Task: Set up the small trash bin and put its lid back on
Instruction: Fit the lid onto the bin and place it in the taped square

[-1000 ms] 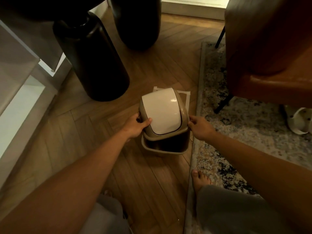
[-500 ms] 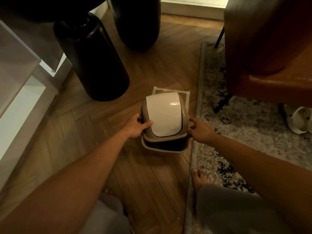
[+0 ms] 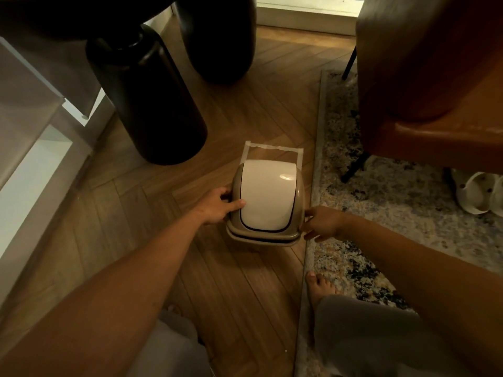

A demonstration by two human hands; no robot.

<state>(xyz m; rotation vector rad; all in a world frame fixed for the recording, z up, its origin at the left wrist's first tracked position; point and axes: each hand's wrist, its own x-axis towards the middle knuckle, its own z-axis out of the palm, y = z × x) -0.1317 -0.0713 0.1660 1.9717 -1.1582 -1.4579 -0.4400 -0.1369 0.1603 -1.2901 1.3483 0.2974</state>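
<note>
The small tan trash bin stands upright on the wood floor, and only its rim shows under the lid. Its domed tan lid with a cream swing flap sits level on the rim, with a thin dark gap along the near edge. My left hand grips the lid's left side, thumb lying on the flap's edge. My right hand holds the lid's lower right corner with its fingertips.
A white tape outline marks the floor just behind the bin. Two tall black vases stand at the back left. A patterned rug and a brown leather chair lie right. My bare foot rests near the rug edge.
The lid was tilted with the bin's dark opening showing below it. It has come down and levelled onto the rim, both hands moving with it.
</note>
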